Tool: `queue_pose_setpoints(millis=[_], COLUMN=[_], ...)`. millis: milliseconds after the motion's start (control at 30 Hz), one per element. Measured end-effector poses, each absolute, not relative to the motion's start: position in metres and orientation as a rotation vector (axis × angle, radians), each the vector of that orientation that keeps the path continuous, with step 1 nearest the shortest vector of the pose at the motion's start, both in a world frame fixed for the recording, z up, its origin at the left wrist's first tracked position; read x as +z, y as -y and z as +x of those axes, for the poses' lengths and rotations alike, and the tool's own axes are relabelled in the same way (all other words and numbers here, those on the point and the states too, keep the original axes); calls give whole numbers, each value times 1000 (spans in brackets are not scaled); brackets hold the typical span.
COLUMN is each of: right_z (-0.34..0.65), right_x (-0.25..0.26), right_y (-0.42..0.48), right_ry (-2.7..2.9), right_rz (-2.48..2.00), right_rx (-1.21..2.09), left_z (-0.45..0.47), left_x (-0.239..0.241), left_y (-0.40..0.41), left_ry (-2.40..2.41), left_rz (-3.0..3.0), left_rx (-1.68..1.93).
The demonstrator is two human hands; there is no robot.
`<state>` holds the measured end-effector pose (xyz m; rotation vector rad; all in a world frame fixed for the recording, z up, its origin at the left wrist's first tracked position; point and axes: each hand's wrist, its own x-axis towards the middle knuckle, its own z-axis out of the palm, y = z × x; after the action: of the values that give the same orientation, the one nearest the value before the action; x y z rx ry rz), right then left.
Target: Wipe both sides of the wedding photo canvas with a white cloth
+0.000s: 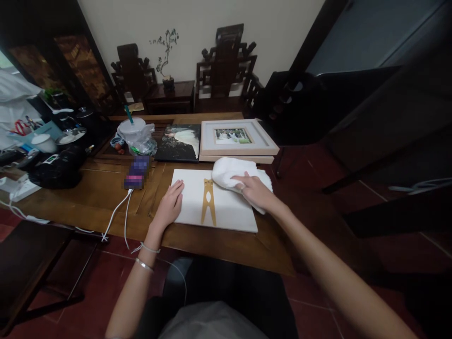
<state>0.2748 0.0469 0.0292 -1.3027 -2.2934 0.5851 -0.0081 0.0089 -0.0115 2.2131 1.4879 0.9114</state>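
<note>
My left hand (170,203) lies flat, fingers stretched out, over the left edge of a white rectangular board (229,212). A gold-coloured flat piece (207,202) with two ear-like tips, an oval hole and two legs lies on the board's middle. On the board's right part, my right hand (256,189) is closed on a bunched white cloth (233,170), which covers the upper right corner. Whether the gold piece is fixed to the board, I cannot tell.
Behind the board are a framed photo (263,136) and a dark picture panel (178,153). Farther left on the wooden table (106,197) are a phone (137,173) with a white cable, a lidded cup with a straw (132,127) and a black bag-like object (56,169).
</note>
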Motion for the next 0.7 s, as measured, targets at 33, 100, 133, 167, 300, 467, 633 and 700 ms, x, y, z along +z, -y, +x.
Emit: queue_pose_setpoints(millis=[33,100,133,167,300,467,633,700], right_z=[273,273,275,278,297,320,302,279], right_x=[26,22,22,24,44,53,45,43], right_y=[-40,-16,-1,16,68,59,-12,-33], right_ry=[2334,2422,2457,2487,2604,2478,2269,2169], right_rz=[-1288,-1231,-1191,-1142,-1025,-1442,-1493,-1479], right_rx=[526,443,436,461,773,979,802,726], left_z=[-8,-8,-8,-8,-7,-8,-9,-9], left_x=[-12,-13,-13,-13,-13,-14,-14,-14], left_y=[-9,-9,-9,-9,-9,-10,-11,-11], left_ry=[-1486,-1488,-1492,-1496,-1506,-1507,-1496,-1495], left_rz=[2212,2211,2210,2212,2228,2229,2205,2191], left_rx=[914,907,900,893,865,863,895,903])
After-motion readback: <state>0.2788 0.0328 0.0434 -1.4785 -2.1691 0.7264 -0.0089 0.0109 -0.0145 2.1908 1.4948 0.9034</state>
